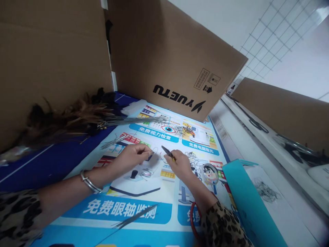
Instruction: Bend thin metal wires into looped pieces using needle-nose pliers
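Thin silver wire loop [156, 150] looks light, springy and easily kinked. The left hand [135, 155] pinches its near-left end, and the right hand [180, 165], just apart, clamps dark pointed pliers [167, 152].

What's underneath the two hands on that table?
A colourful printed poster lies under the left hand, pinching a wire loop, and the right hand, holding pliers. The poster covers most of the blue surface beneath, so that is hidden.

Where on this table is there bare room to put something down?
Bare: the blue cloth between the feathers and the left hand, and the white ledge right of the poster. Crowded: between the left hand's wire loop and the right hand's dark tool, and the wire pieces by the cardboard box.
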`<act>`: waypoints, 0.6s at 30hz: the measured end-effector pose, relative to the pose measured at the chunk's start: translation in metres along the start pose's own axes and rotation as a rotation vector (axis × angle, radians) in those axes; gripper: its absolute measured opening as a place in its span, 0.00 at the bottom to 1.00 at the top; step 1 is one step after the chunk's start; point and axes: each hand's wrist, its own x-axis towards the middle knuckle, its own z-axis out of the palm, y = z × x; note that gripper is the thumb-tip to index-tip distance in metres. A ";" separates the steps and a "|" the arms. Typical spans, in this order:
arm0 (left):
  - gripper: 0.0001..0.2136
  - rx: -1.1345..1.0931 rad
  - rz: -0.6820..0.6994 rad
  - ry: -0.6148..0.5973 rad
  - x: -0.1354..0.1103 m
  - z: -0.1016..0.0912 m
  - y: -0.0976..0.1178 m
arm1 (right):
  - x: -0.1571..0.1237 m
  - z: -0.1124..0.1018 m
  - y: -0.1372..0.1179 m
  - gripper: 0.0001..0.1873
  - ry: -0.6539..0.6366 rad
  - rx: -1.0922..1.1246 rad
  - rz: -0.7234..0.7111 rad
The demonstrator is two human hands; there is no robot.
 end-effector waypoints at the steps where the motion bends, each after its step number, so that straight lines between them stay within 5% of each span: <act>1: 0.12 -0.041 -0.014 0.017 -0.001 0.001 0.001 | 0.000 0.000 0.000 0.17 0.037 0.087 0.010; 6: 0.13 -0.236 -0.083 0.117 -0.007 0.005 0.005 | -0.004 0.000 -0.008 0.18 0.137 0.364 -0.100; 13: 0.12 -0.318 -0.096 0.202 -0.011 0.010 0.003 | -0.007 0.012 -0.014 0.24 0.192 0.236 -0.321; 18: 0.11 -0.337 -0.127 0.187 -0.013 0.013 0.004 | -0.008 0.016 -0.014 0.24 0.177 0.166 -0.330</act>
